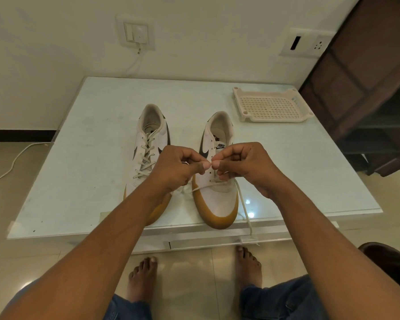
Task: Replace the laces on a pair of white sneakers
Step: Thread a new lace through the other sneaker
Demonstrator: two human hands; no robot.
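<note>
Two white sneakers with tan toe soles stand side by side on the glass table (83,158), toes toward me. The left sneaker (148,144) is laced up its front. The right sneaker (217,197) has a white lace (243,204) only through its lowest eyelets; one loose end trails over the table's front edge. My left hand (178,167) and my right hand (245,165) meet above the right sneaker, thumbs and fingertips pinching the lace between them at the upper eyelets. The pinched bit is mostly hidden by my fingers.
A cream perforated plastic tray (273,105) lies at the table's back right. A brown shelf unit (367,88) stands to the right. Wall sockets and a white cable are behind the table. My bare feet rest on the tiled floor under the front edge.
</note>
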